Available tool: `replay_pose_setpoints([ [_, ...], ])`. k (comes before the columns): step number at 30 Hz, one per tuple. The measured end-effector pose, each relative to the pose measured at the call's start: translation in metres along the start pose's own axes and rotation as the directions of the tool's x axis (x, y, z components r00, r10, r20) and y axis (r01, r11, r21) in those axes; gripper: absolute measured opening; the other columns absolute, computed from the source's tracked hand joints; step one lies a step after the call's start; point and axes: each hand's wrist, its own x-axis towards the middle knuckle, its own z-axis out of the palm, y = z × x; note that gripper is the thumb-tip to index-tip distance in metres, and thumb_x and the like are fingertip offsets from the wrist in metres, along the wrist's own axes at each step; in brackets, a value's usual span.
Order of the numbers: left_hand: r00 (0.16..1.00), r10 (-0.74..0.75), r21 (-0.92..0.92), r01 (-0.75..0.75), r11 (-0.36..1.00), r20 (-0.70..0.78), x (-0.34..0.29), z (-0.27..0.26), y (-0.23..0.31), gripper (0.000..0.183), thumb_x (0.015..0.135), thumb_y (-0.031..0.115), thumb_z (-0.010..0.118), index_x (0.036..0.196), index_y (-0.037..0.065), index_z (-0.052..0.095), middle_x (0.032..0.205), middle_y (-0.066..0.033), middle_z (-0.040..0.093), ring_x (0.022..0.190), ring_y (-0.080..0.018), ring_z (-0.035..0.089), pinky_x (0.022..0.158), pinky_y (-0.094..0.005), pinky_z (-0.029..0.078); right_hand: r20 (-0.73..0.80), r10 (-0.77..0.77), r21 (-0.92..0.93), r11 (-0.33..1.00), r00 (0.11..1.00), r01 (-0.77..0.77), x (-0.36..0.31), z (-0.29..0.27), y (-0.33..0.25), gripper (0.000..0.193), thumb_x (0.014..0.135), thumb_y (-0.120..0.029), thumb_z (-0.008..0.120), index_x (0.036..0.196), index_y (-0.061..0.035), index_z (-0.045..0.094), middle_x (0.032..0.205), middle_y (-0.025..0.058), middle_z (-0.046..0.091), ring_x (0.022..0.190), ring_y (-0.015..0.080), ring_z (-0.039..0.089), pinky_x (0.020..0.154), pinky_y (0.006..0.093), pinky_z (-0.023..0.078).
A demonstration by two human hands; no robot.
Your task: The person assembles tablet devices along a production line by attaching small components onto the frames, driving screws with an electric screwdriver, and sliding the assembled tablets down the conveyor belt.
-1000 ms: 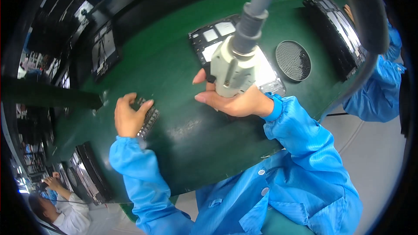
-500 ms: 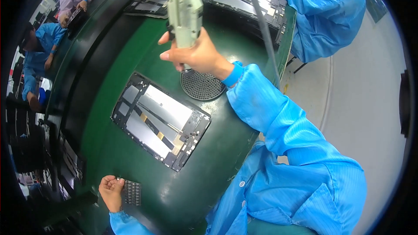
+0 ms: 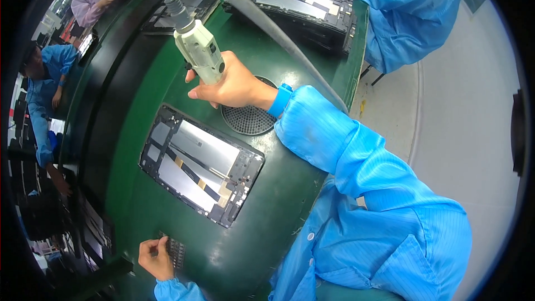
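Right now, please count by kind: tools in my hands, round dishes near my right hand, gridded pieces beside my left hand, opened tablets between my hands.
Tool in the right hand: 1
Round dish: 1
Gridded piece beside the left hand: 1
Opened tablet: 1
Total: 4

Person in pink (image 3: 91, 1), co-worker in blue (image 3: 409, 25), floor (image 3: 457, 156)

No text, number or sign can be read (labels included).
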Motion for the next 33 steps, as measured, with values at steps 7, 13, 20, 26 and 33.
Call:
replay_pose_setpoints([
  [7, 0.998, -0.037, -0.337, 0.019, 0.941, -0.046, -0.017, 0.001, 0.038, 0.012, 0.081, 0.000, 0.061, 0.077, -0.001, 0.050, 0.076, -0.0088, 0.058, 0.064, -0.0123, 0.056, 0.060, -0.0239, 0.047, 0.010, -0.011, -0.004, 1.000, 1.000, 0.011, -0.004, 0.001, -0.001, 0.023, 0.073, -0.002, 0.068, 0.091, 0.0008, 0.055, 0.059, 0.0041, 0.056, 0.045, 0.0092, 0.052, 0.042, 0.0236, 0.041],
  [13, 0.988, -0.082, -0.450, 0.132, 0.883, 0.128, -0.046, 0.017, 0.051, 0.019, 0.084, -0.002, 0.054, 0.102, -0.006, 0.060, 0.085, -0.0085, 0.054, 0.056, -0.0106, 0.052, 0.052, -0.0211, 0.045, -0.002, -0.017, 0.027, 0.999, 1.000, 0.017, -0.002, 0.011, 0.003, 0.025, 0.071, -0.002, 0.068, 0.093, 0.0008, 0.055, 0.061, 0.0042, 0.056, 0.045, 0.0099, 0.053, 0.041, 0.0242, 0.042],
  [20, 0.895, -0.253, -0.397, 0.396, 0.828, 0.367, -0.031, 0.025, 0.078, 0.032, 0.070, -0.006, 0.068, 0.100, -0.010, 0.059, 0.067, -0.0105, 0.060, 0.052, -0.0123, 0.056, 0.050, -0.0223, 0.048, 0.029, -0.117, 0.142, 0.984, 0.993, 0.112, -0.032, 0.057, -0.046, 0.029, 0.070, -0.002, 0.070, 0.096, 0.0013, 0.056, 0.056, 0.0017, 0.055, 0.044, 0.0075, 0.052, 0.039, 0.0222, 0.041],
  [26, 0.977, 0.046, -0.334, 0.027, 0.942, 0.208, -0.027, 0.024, 0.074, 0.024, 0.069, -0.005, 0.068, 0.092, -0.004, 0.065, 0.072, -0.0092, 0.061, 0.061, -0.0106, 0.056, 0.058, -0.0235, 0.046, 0.380, -0.009, 0.296, 0.948, 0.925, -0.113, -0.057, 0.146, -0.043, 0.031, 0.070, -0.002, 0.066, 0.099, 0.0022, 0.057, 0.062, 0.0035, 0.058, 0.049, 0.0069, 0.054, 0.045, 0.0219, 0.043],
  [33, 0.995, -0.063, -0.574, 0.095, 0.813, 0.076, -0.045, 0.048, 0.059, 0.011, 0.074, -0.002, 0.067, 0.083, -0.005, 0.062, 0.075, -0.0082, 0.062, 0.066, -0.0113, 0.057, 0.063, -0.0231, 0.047, 0.381, 0.012, 0.282, 0.951, 0.924, -0.128, -0.059, 0.165, -0.024, 0.030, 0.070, -0.001, 0.066, 0.099, 0.0017, 0.058, 0.061, 0.0037, 0.058, 0.049, 0.0070, 0.054, 0.046, 0.0222, 0.043],
])
